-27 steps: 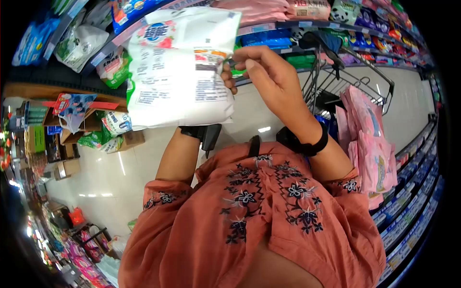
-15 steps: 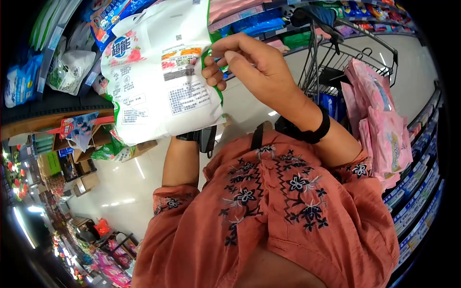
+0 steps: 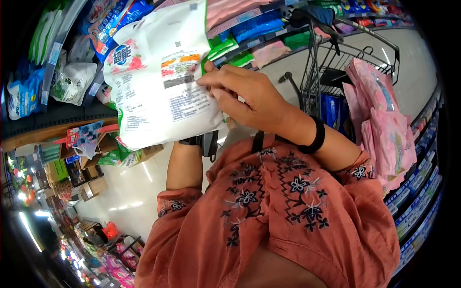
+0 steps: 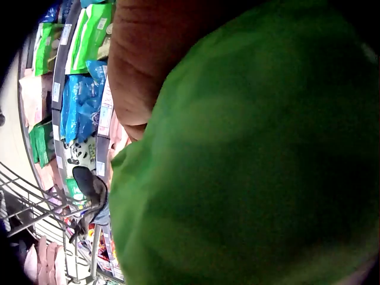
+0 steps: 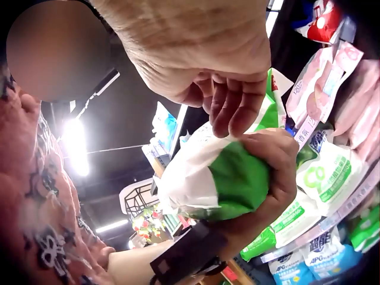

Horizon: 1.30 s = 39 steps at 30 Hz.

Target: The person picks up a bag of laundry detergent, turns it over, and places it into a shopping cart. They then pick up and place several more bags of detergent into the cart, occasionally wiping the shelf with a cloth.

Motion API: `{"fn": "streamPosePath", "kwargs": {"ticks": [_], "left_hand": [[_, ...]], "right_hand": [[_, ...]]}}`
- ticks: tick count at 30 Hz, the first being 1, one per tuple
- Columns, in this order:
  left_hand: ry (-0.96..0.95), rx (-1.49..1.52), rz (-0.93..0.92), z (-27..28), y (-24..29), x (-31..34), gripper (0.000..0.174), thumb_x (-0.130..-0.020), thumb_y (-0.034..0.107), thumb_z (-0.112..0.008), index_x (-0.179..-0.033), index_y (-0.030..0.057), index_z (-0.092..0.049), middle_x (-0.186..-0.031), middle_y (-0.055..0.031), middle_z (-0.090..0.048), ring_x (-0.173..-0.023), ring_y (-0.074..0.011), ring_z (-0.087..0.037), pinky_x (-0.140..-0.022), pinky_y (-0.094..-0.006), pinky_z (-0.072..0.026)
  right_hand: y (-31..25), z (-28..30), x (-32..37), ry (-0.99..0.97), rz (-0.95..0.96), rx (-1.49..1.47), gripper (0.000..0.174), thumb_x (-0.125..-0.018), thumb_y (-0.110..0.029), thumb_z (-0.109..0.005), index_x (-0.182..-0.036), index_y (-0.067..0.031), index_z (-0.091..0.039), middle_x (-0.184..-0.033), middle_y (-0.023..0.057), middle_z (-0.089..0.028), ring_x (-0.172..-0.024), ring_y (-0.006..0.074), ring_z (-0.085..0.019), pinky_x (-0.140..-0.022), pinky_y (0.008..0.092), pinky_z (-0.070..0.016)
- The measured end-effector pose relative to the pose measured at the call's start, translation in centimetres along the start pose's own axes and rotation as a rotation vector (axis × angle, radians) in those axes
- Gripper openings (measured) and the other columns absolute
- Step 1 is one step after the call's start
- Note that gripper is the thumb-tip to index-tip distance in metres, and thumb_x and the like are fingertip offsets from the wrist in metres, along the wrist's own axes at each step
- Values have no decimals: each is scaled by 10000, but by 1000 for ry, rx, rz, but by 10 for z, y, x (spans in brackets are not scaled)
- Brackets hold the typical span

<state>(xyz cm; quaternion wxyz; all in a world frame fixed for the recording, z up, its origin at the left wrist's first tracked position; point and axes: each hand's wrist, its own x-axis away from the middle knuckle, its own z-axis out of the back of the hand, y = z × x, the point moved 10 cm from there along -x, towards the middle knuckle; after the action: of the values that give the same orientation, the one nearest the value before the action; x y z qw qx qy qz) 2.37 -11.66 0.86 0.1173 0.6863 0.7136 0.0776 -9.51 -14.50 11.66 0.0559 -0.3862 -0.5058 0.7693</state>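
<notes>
I hold up a white and green detergent bag (image 3: 158, 91) with its printed back facing me. My left hand (image 5: 270, 169) grips it from underneath, fingers curled round the green side (image 4: 255, 160); the head view hides that hand behind the bag and shows only the left forearm (image 3: 185, 165). My right hand (image 3: 240, 98) lies across the bag's right part, its fingers (image 3: 206, 81) resting on the printed label. In the right wrist view these fingers (image 5: 234, 110) bend down over the bag's top (image 5: 208, 178).
A shopping cart (image 3: 336, 62) stands to the right in the aisle, with pink packs (image 3: 379, 120) hanging beside it. Shelves of bagged goods (image 3: 72, 81) fill the upper left. Cardboard boxes (image 3: 96, 185) sit on the floor at left. Price-labelled shelves (image 3: 413, 201) run along the right.
My right hand has left the bag's right edge and moved left and down onto its printed back. The bag has stayed raised, tilting slightly.
</notes>
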Motion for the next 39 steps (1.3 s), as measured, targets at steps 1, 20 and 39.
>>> {"fn": "streamPosePath", "kwargs": {"ticks": [1, 20, 39], "left_hand": [[21, -9, -15, 3, 3, -1, 448, -1036, 399, -411, -1174, -11, -525, -950, -87, -544, -856, -232, -523, -832, -387, -468], [172, 49, -20, 23, -15, -5, 471, -1056, 409, -373, -1232, -16, -475, -1006, -89, -518, -905, -218, -503, -888, -371, -450], [171, -182, -221, 43, 35, 18, 448, -1042, 382, -453, -1324, 36, -491, -1226, -150, -562, -1074, -268, -570, -896, -394, -518]], "right_hand": [[3, 1, -1, -12, -35, -37, 243, -900, -24, -582, -1130, -3, -658, -986, 125, -649, -775, 244, -657, -698, 311, -524], [-5, -13, 14, 19, 248, 373, 427, -789, -50, -706, -1213, -91, -672, -957, 118, -630, -797, 282, -667, -655, 351, -567], [39, -15, 10, -169, -318, -41, 434, -935, -200, -678, -1319, -33, -565, -1063, 140, -609, -862, 210, -658, -751, 326, -550]]}}
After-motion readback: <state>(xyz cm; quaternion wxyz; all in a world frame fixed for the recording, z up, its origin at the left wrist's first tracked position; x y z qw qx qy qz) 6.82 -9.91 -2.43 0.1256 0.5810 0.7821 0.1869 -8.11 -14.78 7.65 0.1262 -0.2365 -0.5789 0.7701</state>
